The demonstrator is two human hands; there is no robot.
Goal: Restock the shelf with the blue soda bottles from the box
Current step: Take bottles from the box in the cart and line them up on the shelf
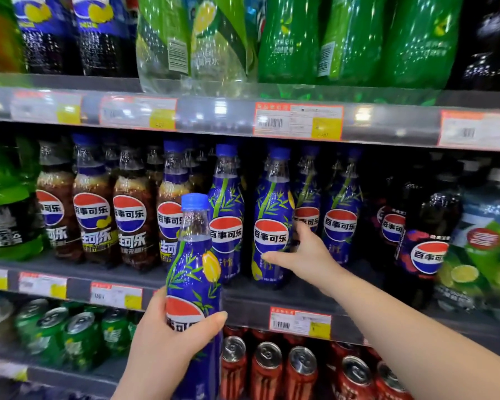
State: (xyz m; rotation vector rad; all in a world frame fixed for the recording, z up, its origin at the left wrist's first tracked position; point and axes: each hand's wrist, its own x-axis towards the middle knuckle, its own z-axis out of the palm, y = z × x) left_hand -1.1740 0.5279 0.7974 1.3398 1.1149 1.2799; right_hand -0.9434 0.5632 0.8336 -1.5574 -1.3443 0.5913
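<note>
Left grip (162, 345) wraps blue bottle (194, 269) low on its label: full, likely heavy, slick. Right grip (299, 252) spread open, touching shelved bottle (272, 220)

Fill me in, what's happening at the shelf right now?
A person is mid-restock. Their left hand grips a blue soda bottle upright in front of the middle shelf. Their right hand reaches to a shelved blue bottle, thumb across its front, fingers beside it; a firm grip isn't clear. The box is out of view.
</note>
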